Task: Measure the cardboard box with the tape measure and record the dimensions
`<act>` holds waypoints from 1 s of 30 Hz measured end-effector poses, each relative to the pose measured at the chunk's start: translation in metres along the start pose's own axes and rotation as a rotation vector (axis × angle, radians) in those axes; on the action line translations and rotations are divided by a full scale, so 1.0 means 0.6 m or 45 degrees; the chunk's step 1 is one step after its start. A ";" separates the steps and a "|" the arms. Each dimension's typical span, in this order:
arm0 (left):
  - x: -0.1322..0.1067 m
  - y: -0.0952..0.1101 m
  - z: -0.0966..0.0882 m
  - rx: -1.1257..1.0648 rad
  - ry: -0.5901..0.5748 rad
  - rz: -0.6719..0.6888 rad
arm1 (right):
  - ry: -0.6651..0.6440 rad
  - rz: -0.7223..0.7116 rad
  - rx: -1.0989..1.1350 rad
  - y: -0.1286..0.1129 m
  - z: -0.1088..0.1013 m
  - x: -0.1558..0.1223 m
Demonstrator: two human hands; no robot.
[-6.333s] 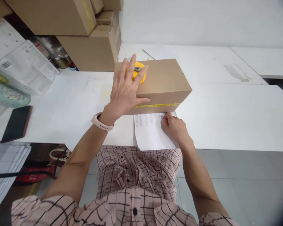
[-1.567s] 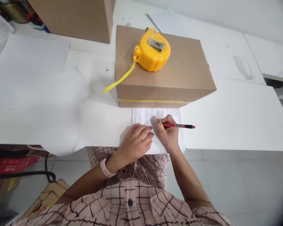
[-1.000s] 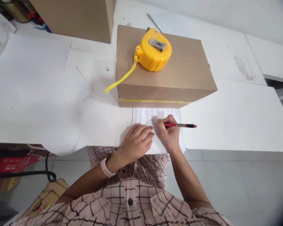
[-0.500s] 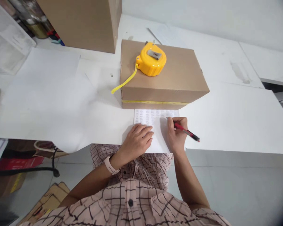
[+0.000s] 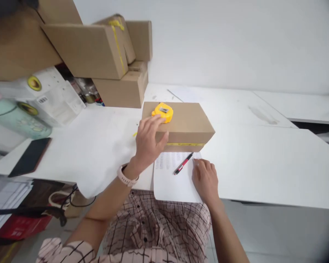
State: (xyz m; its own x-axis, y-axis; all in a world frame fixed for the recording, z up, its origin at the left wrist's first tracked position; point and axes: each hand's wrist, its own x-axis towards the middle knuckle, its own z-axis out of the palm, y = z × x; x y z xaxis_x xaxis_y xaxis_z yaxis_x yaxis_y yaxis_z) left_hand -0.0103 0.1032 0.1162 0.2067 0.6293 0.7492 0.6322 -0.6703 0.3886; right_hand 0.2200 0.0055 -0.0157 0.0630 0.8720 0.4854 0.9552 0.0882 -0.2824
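A yellow tape measure [image 5: 166,112] sits on a closed cardboard box [image 5: 189,118] with yellow tape along its front side. My left hand [image 5: 149,138] is over the box's left end, open, its fingertips at the tape measure's lower edge; whether they press on it I cannot tell. Under the box's front lies a sheet of paper [image 5: 170,188] with columns of small writing. A red and black pen [image 5: 183,163] rests on this sheet. My right hand [image 5: 205,179] lies at the paper's right edge, fingers loosely bent, holding nothing.
Cardboard boxes [image 5: 84,51] are stacked at the back left. Beside them stand a white carton [image 5: 57,104] and a mint-green bottle [image 5: 19,117]. A dark phone [image 5: 31,157] lies on the white table [image 5: 263,164]. Large white paper [image 5: 90,160] hangs over the front edge.
The pen has left my right hand and lies on the paper. My left hand has moved up from the sheet to the tape measure. The view has tilted up, showing more boxes.
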 end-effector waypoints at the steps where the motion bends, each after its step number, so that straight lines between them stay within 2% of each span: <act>1: 0.023 -0.006 0.001 0.055 -0.084 -0.083 | 0.013 -0.012 0.005 0.002 0.001 -0.001; 4: 0.074 -0.019 0.004 0.133 -0.386 -0.288 | 0.058 -0.042 0.037 0.008 0.008 -0.003; 6: 0.098 -0.023 0.004 0.139 -0.516 -0.367 | 0.092 -0.050 0.076 0.011 0.014 -0.004; 9: 0.126 -0.025 0.006 0.096 -0.578 -0.378 | 0.183 -0.017 0.156 0.010 0.016 -0.005; 12: 0.136 -0.022 0.004 0.037 -0.561 -0.335 | 0.438 0.083 0.303 0.000 -0.009 0.004; 14: 0.129 -0.013 -0.003 -0.205 -0.591 -0.383 | 0.574 0.184 0.495 -0.013 -0.043 0.022; 15: 0.123 -0.007 -0.009 -0.421 -0.652 -0.418 | 0.581 0.243 0.630 -0.021 -0.064 0.037; 17: 0.107 0.008 -0.021 -0.915 -0.836 -0.467 | 0.392 0.409 1.009 -0.040 -0.108 0.075; 19: 0.092 0.019 -0.032 -1.243 -0.986 -0.456 | 0.108 0.443 1.441 -0.061 -0.148 0.119; 21: 0.082 0.025 -0.040 -1.347 -1.040 -0.429 | -0.221 0.399 1.719 -0.082 -0.176 0.157; 23: 0.076 0.023 -0.048 -1.348 -1.041 -0.439 | -0.441 0.363 1.760 -0.101 -0.189 0.182; 26: 0.073 0.010 -0.062 -1.341 -1.016 -0.503 | -0.529 0.349 1.644 -0.121 -0.185 0.200; 30: 0.083 -0.024 -0.093 -1.405 -0.993 -0.576 | -0.447 0.412 1.689 -0.113 -0.173 0.241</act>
State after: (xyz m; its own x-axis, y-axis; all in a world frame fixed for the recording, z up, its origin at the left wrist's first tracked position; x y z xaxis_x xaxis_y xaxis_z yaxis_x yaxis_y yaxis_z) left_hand -0.0506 0.1222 0.1782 0.7275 0.6774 0.1084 -0.0675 -0.0866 0.9940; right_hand 0.1943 0.0757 0.1595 -0.0381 0.9963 0.0766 -0.0784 0.0735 -0.9942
